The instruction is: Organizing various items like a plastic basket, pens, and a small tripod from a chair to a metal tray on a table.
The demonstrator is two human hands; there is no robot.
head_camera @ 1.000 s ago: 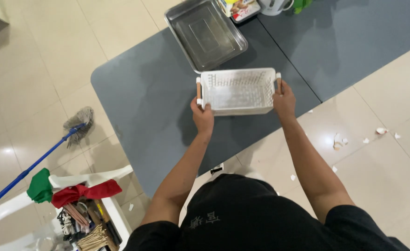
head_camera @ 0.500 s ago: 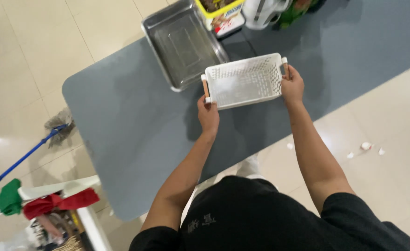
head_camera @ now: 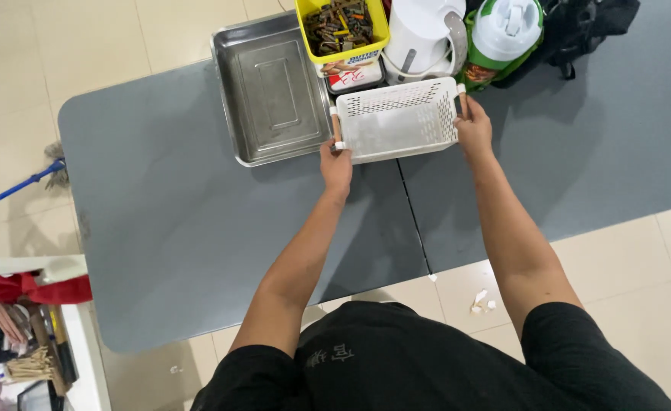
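Observation:
I hold an empty white perforated plastic basket point(head_camera: 398, 120) with wooden handles over the grey table point(head_camera: 198, 221). My left hand point(head_camera: 335, 164) grips its left handle. My right hand point(head_camera: 473, 125) grips its right handle. The basket sits just right of a steel tray point(head_camera: 268, 91) and in front of a yellow tub point(head_camera: 342, 30) filled with small dark items.
Behind the basket stand a white kettle point(head_camera: 419, 34), a green and white jug point(head_camera: 500, 34) and a black bag point(head_camera: 586, 27). A blue mop handle point(head_camera: 12, 186) lies on the floor at left. A white rack with red cloth point(head_camera: 23, 293) is at lower left. Paper scraps point(head_camera: 481, 303) litter the floor.
Both hands have carried the basket farther across the table toward the tub and kettle. My view has shifted, bringing the tub, kettle, jug and bag into sight.

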